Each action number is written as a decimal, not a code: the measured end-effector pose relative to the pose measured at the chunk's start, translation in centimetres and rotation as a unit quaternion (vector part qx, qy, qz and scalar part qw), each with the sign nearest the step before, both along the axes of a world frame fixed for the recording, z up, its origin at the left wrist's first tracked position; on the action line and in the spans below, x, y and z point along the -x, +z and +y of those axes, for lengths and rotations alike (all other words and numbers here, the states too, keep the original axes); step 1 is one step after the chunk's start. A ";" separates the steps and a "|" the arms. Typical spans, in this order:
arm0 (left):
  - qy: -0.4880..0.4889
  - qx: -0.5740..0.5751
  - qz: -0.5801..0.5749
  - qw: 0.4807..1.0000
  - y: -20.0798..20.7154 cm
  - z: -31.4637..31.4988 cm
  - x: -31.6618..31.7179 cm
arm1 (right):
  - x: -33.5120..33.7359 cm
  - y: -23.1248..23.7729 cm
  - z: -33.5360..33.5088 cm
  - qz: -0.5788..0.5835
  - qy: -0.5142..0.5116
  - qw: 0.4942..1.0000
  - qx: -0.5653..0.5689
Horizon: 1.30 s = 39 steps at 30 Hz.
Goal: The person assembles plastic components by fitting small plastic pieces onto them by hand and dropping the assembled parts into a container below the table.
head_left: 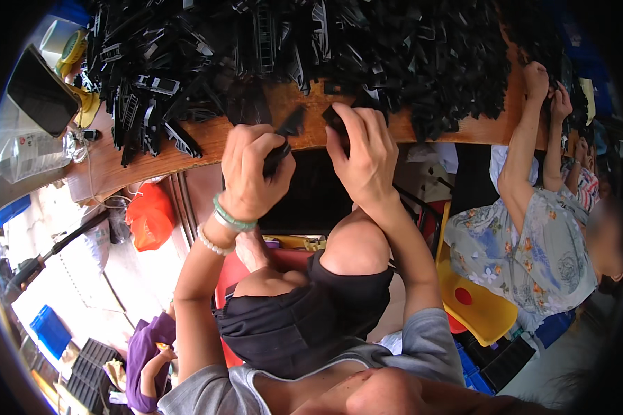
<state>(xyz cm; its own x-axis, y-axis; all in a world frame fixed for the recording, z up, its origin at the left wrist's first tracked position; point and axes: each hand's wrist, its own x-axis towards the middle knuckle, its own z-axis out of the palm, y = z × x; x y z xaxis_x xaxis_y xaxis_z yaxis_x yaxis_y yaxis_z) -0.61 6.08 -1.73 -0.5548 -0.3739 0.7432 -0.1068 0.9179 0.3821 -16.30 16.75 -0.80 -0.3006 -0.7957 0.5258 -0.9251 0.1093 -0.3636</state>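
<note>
My left hand [253, 162] is closed around a black plastic part [277, 158], just off the near edge of the table. A dark blurred piece [293, 121] sticks up past its fingers; I cannot tell if it is the same part. To the right, my right hand [363, 145] pinches a small black plastic piece [334, 119] between thumb and fingers. Both hands are a short way apart above my lap. Beyond them a large heap of black plastic parts [270, 45], many long and slotted, covers the wooden table [214, 142].
A phone or tablet [43, 90] stands at the table's left end beside a clear plastic bag [38, 155]. A red bag [149, 216] hangs below the edge. At right, a co-worker in a floral garment [519, 242] reaches toward the heap, near a yellow chair [474, 304].
</note>
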 end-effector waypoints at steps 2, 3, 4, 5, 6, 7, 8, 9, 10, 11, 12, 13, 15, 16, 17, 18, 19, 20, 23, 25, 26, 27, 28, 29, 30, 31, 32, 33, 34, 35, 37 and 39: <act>-0.053 -0.210 -0.006 0.976 0.3 0.6 -0.3 | 0.1 -0.2 0.4 -0.008 -0.002 1.000 0.006; -0.050 -0.210 -0.006 0.976 0.3 0.4 -0.3 | 0.2 -0.1 0.8 -0.016 -0.006 1.000 0.010; -0.048 -0.184 -0.030 0.981 0.3 0.1 -0.3 | 0.2 0.2 1.1 -0.022 -0.024 0.999 -0.008; -0.045 -0.157 -0.054 0.985 0.5 -0.2 -0.3 | 0.2 0.3 1.4 -0.022 -0.021 0.999 -0.009; -0.045 -0.158 -0.053 0.985 0.8 -0.2 -0.2 | 0.4 0.3 1.7 -0.058 -0.020 0.998 -0.009; -0.039 -0.137 -0.084 0.986 1.2 -0.2 0.0 | 0.6 0.4 2.0 -0.095 -0.020 0.995 -0.010; -0.033 -0.116 -0.115 0.986 1.4 -0.2 0.1 | 0.8 0.5 2.2 -0.178 0.013 0.984 0.000; -0.031 -0.116 -0.115 0.986 1.6 -0.3 0.1 | 0.9 0.8 2.2 -0.178 0.014 0.984 0.000; -0.034 -0.115 -0.128 0.984 1.6 -0.4 0.1 | 1.1 1.3 2.1 -0.220 0.044 0.974 -0.018; -0.036 -0.114 -0.141 0.983 1.7 -0.5 0.1 | 1.2 1.7 2.1 -0.262 0.075 0.961 -0.035; -0.036 -0.115 -0.141 0.983 1.7 -0.6 0.1 | 1.4 1.9 2.0 -0.281 0.080 0.955 -0.055; -0.040 -0.113 -0.146 0.982 1.7 -0.7 0.0 | 1.7 1.9 1.9 -0.282 0.081 0.954 -0.055; -0.045 -0.113 -0.151 0.981 1.7 -0.9 0.0 | 2.2 1.8 2.0 -0.269 0.102 0.956 -0.060; -0.049 -0.115 -0.158 0.979 1.6 -1.0 0.0 | 2.3 1.9 2.0 -0.270 0.103 0.955 -0.062; -0.053 -0.117 -0.166 0.978 1.5 -1.1 0.0 | 2.3 2.1 2.0 -0.273 0.103 0.954 -0.070; -0.052 -0.120 -0.167 0.977 1.5 -1.1 0.1 | 2.3 2.2 2.0 -0.277 0.104 0.952 -0.078; -0.059 -0.116 -0.156 0.979 1.4 -1.2 0.2 | 2.3 2.2 1.9 -0.278 0.104 0.952 -0.080; -0.065 -0.113 -0.145 0.981 1.4 -1.2 0.3 | 2.3 2.1 1.7 -0.253 0.114 0.959 -0.061; -0.081 -0.105 -0.158 0.979 1.3 -1.2 0.5 | 1.5 1.6 0.6 -0.196 0.147 0.969 -0.027; -0.081 -0.103 -0.153 0.979 0.8 -1.4 0.2 | 1.0 1.3 0.3 -0.173 0.138 0.975 -0.016; -0.083 -0.103 -0.149 0.980 0.6 -1.6 0.1 | 0.8 1.3 0.6 -0.170 0.121 0.978 -0.020; -0.082 -0.102 -0.150 0.980 0.8 -1.6 0.0 | 0.6 1.2 0.8 -0.169 0.103 0.980 -0.025; -0.090 -0.112 -0.114 0.983 1.0 -1.5 -0.2 | 0.8 1.0 1.1 -0.169 0.105 0.980 -0.024; -0.098 -0.121 -0.079 0.985 1.2 -1.4 -0.4 | 1.3 0.9 1.4 -0.184 0.121 0.975 -0.010; -0.083 -0.125 -0.049 0.987 1.3 -1.4 -0.8 | 1.5 1.2 1.7 -0.199 0.137 0.970 0.003; -0.032 -0.107 -0.024 0.993 1.0 -1.3 -1.1 | 1.8 1.3 1.4 -0.161 0.097 0.982 0.021; 0.015 -0.087 -0.008 0.996 0.7 -1.4 -1.2 | 2.1 1.5 0.8 -0.088 0.058 0.994 0.030; 0.062 -0.066 0.007 0.996 0.3 -1.6 -1.2 | 2.5 1.4 0.0 -0.016 0.020 0.999 0.039; 0.100 -0.042 0.003 0.994 0.1 -1.6 -1.3 | 2.7 1.1 -0.8 0.020 -0.005 0.999 0.039; 0.101 -0.040 0.004 0.994 -0.1 -1.5 -1.3 | 2.8 0.8 -1.3 0.020 -0.004 0.999 0.041; 0.137 -0.022 -0.037 0.990 -0.1 -1.4 -1.1 | 3.0 0.5 -2.2 0.063 -0.026 0.998 0.012; 0.132 -0.010 -0.038 0.991 -1.0 -1.3 -1.3 | 2.7 0.7 -2.1 0.063 -0.020 0.998 0.013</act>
